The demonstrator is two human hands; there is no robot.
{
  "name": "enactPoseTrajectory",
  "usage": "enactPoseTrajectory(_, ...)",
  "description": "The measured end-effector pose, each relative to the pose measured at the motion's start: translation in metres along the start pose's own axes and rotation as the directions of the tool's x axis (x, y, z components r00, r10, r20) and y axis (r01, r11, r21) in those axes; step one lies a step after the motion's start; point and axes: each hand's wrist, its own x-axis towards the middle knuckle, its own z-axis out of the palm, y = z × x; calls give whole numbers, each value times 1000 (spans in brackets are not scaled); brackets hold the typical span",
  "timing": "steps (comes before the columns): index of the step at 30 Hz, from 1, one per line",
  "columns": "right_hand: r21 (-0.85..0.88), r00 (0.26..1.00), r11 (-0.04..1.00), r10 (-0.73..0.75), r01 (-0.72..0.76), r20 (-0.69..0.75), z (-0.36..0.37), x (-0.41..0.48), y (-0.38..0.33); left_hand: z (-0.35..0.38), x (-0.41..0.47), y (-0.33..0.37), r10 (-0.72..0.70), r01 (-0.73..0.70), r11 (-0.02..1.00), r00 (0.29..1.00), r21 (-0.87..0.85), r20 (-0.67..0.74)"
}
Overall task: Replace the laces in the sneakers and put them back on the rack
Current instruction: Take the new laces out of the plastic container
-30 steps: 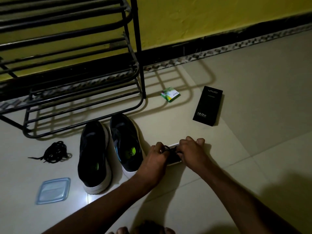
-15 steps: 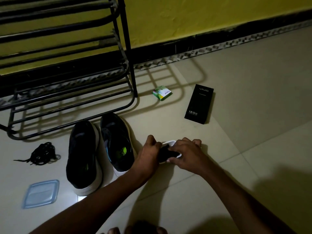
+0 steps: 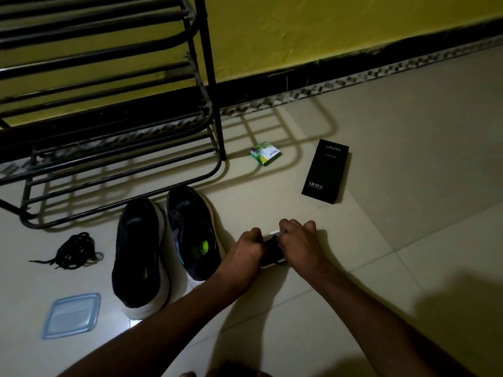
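Observation:
Two dark sneakers with white soles stand side by side on the tiled floor, the left sneaker point(image 3: 138, 254) and the right sneaker point(image 3: 192, 232), both without laces. A loose bundle of black laces point(image 3: 76, 250) lies on the floor to their left. Right of the sneakers, my left hand point(image 3: 245, 248) and my right hand point(image 3: 296, 240) both grip a small white packet with dark laces point(image 3: 272, 253) that rests on the floor between them. The hands hide most of the packet. The black metal shoe rack point(image 3: 109, 148) stands behind the sneakers.
A translucent blue lid point(image 3: 72, 315) lies at the front left. A small green and white box point(image 3: 265, 153) and a black phone box point(image 3: 325, 171) lie beyond my hands. The yellow wall with a dark skirting runs along the back.
My hands stay on the packet between them. My right hand now lies further over it, with its fingers curled. The view has shifted a little.

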Motion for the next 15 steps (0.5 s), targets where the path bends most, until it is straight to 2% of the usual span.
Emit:
enactPoseTrajectory(5, 36, 997, 998, -60, 58, 46, -5, -4, 8, -14, 5, 14, -28, 16, 986, 997, 164, 73)
enactPoseTrajectory(10, 252, 981, 957, -102, 142, -166, 6, -24, 32, -17, 6, 22, -21, 13, 992, 998, 124, 61)
enactPoseTrajectory(13, 365, 972, 916, -94, 169, -214, 12, -37, 43, -19, 6, 23, 5, -10, 996, 998, 94, 63)
enactPoseTrajectory(15, 371, 965, 910, -97, 186, -244, 15, -43, 46, -22, 6, 22, -21, 14, 998, 995, 69, 99)
